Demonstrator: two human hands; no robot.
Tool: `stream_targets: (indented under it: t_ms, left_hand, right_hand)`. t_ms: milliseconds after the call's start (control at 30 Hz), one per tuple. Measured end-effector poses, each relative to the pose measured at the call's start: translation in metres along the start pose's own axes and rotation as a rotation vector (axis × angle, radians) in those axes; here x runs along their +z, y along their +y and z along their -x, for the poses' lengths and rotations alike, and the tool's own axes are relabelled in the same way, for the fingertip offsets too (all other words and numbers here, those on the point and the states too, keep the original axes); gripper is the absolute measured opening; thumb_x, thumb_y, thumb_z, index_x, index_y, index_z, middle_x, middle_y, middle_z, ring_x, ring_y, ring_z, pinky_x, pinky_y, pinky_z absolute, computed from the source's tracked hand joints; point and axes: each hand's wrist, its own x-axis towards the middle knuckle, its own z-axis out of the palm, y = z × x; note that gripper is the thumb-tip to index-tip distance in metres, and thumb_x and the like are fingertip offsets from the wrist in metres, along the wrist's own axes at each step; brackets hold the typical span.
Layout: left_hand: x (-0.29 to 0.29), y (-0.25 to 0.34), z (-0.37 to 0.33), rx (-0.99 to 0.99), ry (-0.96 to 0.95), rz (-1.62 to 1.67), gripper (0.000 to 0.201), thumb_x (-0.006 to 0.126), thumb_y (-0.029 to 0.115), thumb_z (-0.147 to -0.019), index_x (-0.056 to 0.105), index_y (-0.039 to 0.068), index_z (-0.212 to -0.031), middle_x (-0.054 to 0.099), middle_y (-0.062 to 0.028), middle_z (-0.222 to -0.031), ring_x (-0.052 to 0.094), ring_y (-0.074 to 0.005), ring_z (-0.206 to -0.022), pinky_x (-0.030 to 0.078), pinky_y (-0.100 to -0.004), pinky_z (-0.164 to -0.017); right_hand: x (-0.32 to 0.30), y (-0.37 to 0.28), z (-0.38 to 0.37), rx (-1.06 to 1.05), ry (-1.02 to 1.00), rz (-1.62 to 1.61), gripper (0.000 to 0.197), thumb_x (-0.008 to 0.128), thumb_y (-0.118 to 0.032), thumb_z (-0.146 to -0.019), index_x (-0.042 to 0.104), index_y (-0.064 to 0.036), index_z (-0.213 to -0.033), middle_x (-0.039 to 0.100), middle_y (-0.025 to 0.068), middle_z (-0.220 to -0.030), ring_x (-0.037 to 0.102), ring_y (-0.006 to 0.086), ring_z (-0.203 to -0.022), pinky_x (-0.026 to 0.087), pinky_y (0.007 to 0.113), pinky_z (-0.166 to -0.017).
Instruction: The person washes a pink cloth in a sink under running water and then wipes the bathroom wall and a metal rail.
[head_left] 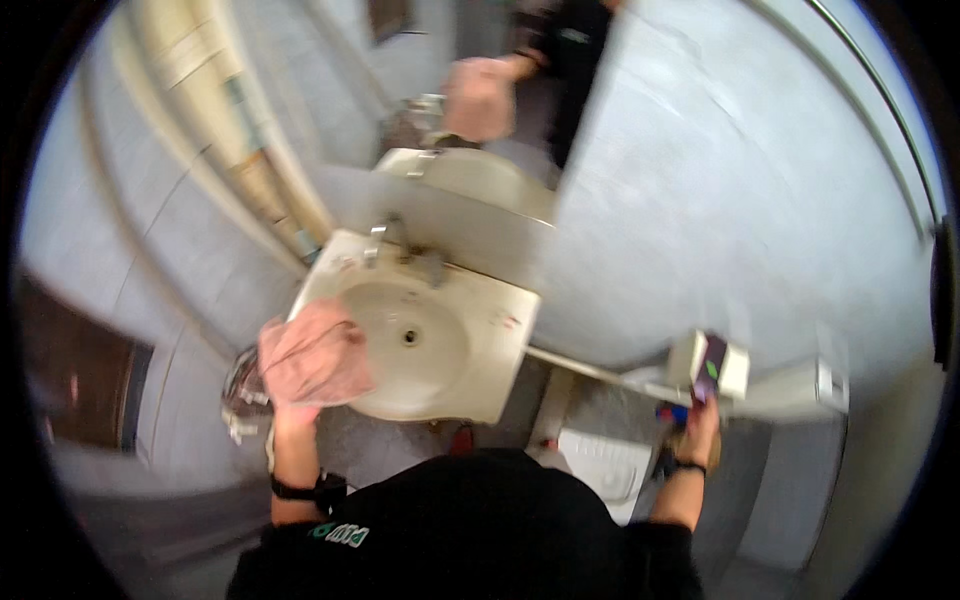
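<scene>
A pink cloth is bunched over my left hand, beside the left rim of the white washbasin. It hides most of the fingers, which are closed on it from beneath. Far to the right, my right hand reaches out with its fingers round the lower end of a dark purple, narrow item with a green mark. Its exact kind is too blurred to tell. Directly behind that item is a white box on the ledge along the wall.
At the basin's back edge stands a metal tap. A mirror above it reflects the cloth and my arm. Pipes run down the left wall. A white squat toilet lies in the floor at right, below the ledge.
</scene>
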Motion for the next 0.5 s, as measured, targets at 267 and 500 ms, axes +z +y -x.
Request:
stream_targets:
  t_ms: [267, 500]
  left_hand:
    - [0.054, 0.018, 0.006, 0.154, -0.215, -0.549, 0.017, 0.066, 0.013, -0.063, 0.056, 0.000, -0.069, 0.057, -0.0101, -0.069, 0.054, -0.0180, -0.063, 0.041, -0.0303, -0.055]
    - [0.107, 0.032, 0.018, 0.471, -0.183, -0.518, 0.025, 0.067, 0.011, -0.068, 0.056, 0.002, -0.088, 0.055, -0.0100, -0.087, 0.053, -0.0218, -0.083, 0.042, -0.0318, -0.072]
  right_hand:
    - [-0.020, -0.015, 0.000, -0.270, 0.399, 0.365, 0.020, 0.061, -0.019, -0.079, 0.051, -0.0077, -0.093, 0.054, -0.0014, -0.080, 0.051, 0.0088, -0.070, 0.039, 0.023, -0.060]
    - [-0.009, -0.039, -0.011, -0.240, 0.350, 0.546, 0.046, 0.070, -0.016, -0.070, 0.046, 0.0010, -0.105, 0.053, 0.0065, -0.085, 0.049, 0.0147, -0.076, 0.040, 0.026, -0.068]
